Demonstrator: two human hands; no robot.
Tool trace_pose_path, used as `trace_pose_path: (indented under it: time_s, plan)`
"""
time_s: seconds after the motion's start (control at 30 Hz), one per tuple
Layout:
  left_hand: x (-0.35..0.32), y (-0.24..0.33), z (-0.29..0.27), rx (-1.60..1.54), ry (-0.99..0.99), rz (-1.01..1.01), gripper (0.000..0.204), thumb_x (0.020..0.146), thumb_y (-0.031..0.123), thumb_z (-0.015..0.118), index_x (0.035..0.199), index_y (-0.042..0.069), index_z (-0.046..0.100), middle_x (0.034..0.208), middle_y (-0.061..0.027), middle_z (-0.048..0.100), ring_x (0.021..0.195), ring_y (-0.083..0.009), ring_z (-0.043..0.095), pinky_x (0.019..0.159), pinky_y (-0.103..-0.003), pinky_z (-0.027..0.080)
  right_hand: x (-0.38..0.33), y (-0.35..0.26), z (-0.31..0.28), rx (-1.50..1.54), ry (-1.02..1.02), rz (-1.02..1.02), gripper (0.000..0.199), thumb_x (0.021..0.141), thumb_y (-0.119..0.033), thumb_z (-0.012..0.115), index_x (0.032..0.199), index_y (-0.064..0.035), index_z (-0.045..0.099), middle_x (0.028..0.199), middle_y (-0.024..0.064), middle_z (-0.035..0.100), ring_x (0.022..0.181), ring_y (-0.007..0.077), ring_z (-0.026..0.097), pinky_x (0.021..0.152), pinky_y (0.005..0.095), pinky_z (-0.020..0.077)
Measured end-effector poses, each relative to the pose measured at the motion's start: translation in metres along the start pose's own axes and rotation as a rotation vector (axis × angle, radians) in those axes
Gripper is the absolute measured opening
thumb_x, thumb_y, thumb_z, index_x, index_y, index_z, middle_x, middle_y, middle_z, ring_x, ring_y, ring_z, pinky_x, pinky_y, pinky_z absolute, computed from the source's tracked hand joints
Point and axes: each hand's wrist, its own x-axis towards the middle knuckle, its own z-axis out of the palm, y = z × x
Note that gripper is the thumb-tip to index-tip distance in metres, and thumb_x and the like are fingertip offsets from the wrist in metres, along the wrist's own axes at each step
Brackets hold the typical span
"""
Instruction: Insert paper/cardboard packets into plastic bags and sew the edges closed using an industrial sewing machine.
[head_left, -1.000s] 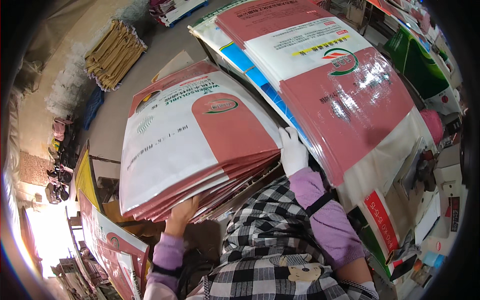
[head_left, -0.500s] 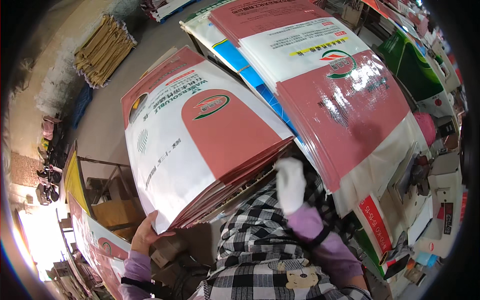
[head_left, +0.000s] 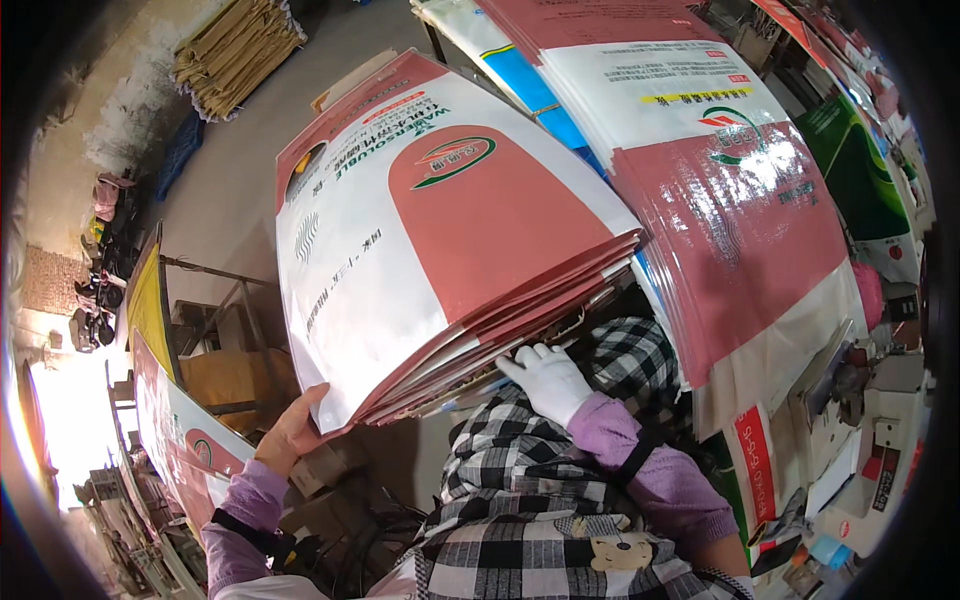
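A thick stack of printed white and pinkish-red sacks [head_left: 520,220] lies in front of me, its layered edges facing my body. My bare left hand [head_left: 295,425] is closed on the stack's near left corner, thumb at the top sack's edge and the other fingers mostly hidden beneath. In a white glove, my right hand [head_left: 548,382] is at the near edge of the stack, right of its middle. Its fingers are bent a little and apart, the tips close to the lower layers; whether they touch is hard to tell. I see nothing held in it.
Beside it on the right lies another pile of red and white sacks [head_left: 730,230]. A metal frame [head_left: 215,265] stands at left, near more printed sacks [head_left: 185,440]. Bundled tan sacks [head_left: 235,55] sit by the far wall. Machine parts [head_left: 890,400] are at far right.
My right hand has moved left and down to the stack's near edge, its fingers now spread. My left hand stays at the corner. The whole view has shifted slightly.
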Motion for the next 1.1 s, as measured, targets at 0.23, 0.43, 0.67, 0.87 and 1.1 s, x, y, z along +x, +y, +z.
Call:
trace_pose_path:
  time_s: [0.23, 0.43, 0.67, 0.87, 1.1]
  plan:
    - [0.0, 0.01, -0.007, 0.062, 0.103, -0.038, 0.059, 0.089, 0.035, 0.065, 0.137, 0.01, 0.043, 0.129, -0.0125, 0.055, 0.116, -0.0265, 0.055, 0.095, -0.049, 0.049, 0.032, -0.021, 0.04, 0.087, -0.077, -0.554, 0.046, 0.093, -0.021, 0.049, 0.136, -0.0025, 0.048, 0.147, 0.0109, 0.043, 0.139, 0.0255, 0.034, 0.116, 0.0401, 0.0251]
    - [0.001, -0.005, -0.026, -0.01, -0.124, -0.136, 0.072, 0.085, 0.046, 0.065, 0.143, 0.013, 0.038, 0.138, -0.0215, 0.048, 0.125, -0.0467, 0.045, 0.103, -0.067, 0.032, 0.075, -0.051, 0.004, 0.104, -0.382, -0.326, 0.038, 0.094, -0.029, 0.05, 0.123, -0.0056, 0.057, 0.122, 0.0132, 0.061, 0.117, 0.0293, 0.056, 0.101, 0.0434, 0.0439]
    - [0.02, -0.034, 0.0, -0.217, -0.139, -0.083, 0.078, 0.087, 0.047, 0.064, 0.147, 0.011, 0.029, 0.145, -0.0228, 0.037, 0.132, -0.0513, 0.032, 0.108, -0.067, 0.024, 0.089, 0.123, 0.15, 0.063, 0.228, 0.115, 0.034, 0.093, -0.029, 0.049, 0.118, -0.0108, 0.063, 0.126, 0.0136, 0.061, 0.115, 0.0311, 0.058, 0.1, 0.0429, 0.0439]
    - [0.029, -0.058, 0.002, -0.361, -0.001, 0.019, 0.067, 0.089, 0.043, 0.062, 0.142, 0.011, 0.036, 0.137, -0.0166, 0.047, 0.125, -0.0406, 0.044, 0.104, -0.059, 0.034, 0.002, 0.048, 0.006, -0.103, 0.303, -0.17, 0.03, 0.083, -0.016, 0.057, 0.111, -0.0059, 0.063, 0.12, 0.0073, 0.061, 0.109, 0.0238, 0.056, 0.093, 0.0389, 0.0437]
    - [-0.003, 0.005, 0.027, -0.269, 0.126, 0.04, 0.052, 0.089, 0.033, 0.068, 0.13, 0.008, 0.047, 0.119, -0.0097, 0.058, 0.107, -0.0278, 0.056, 0.085, -0.04, 0.05, 0.012, 0.022, 0.016, 0.011, 0.111, -0.414, 0.033, 0.088, -0.013, 0.05, 0.119, -0.005, 0.06, 0.126, 0.0046, 0.058, 0.113, 0.0222, 0.053, 0.095, 0.0368, 0.0438]
